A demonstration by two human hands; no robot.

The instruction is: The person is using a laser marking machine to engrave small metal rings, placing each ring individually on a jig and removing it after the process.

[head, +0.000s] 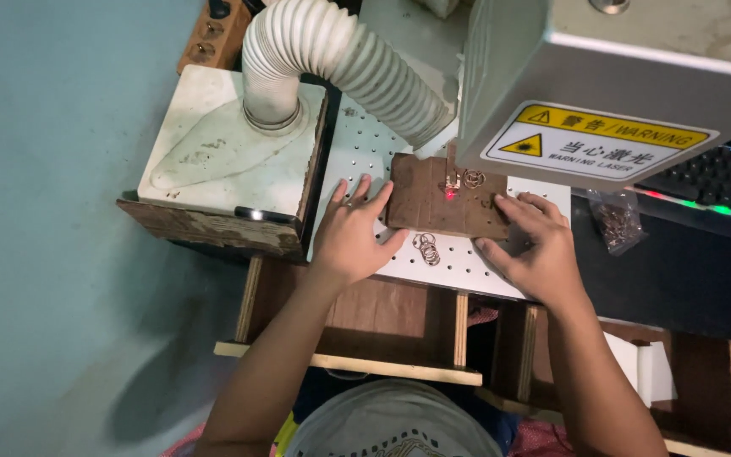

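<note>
A teal floor fills the left side, and in the middle sits a white perforated table [467, 258] set on a rough wooden frame [357, 360], its plank edges bare and worn. A ribbed white hose [340, 59] curves down into a stained white box [230, 148] at the left. Overhead hangs the grey laser head [628, 76] with its yellow warning label. At the right edge, a keyboard [712, 182] glows with coloured backlight, and a small clear bag [617, 222] of rings lies near it.

On the table lies a brown cardboard sheet [433, 203], with a red laser dot showing on it beside a small metal ring [473, 178]. The left hand [350, 237] lies flat, fingers spread, grip wide and holding nothing, fingertips on the sheet's left edge. The right hand [535, 245] presses the sheet's right corner, fingers loosely curled, nothing clasped.

Here's the worry: both hands lie close to that red dot, so a fingertip creeping inward could meet the beam. A nudge from either palm may slide the sheet and carry the ring off the mark. The loose wire rings [427, 247] just below the sheet sit near the left thumb and could easily be brushed away.
</note>
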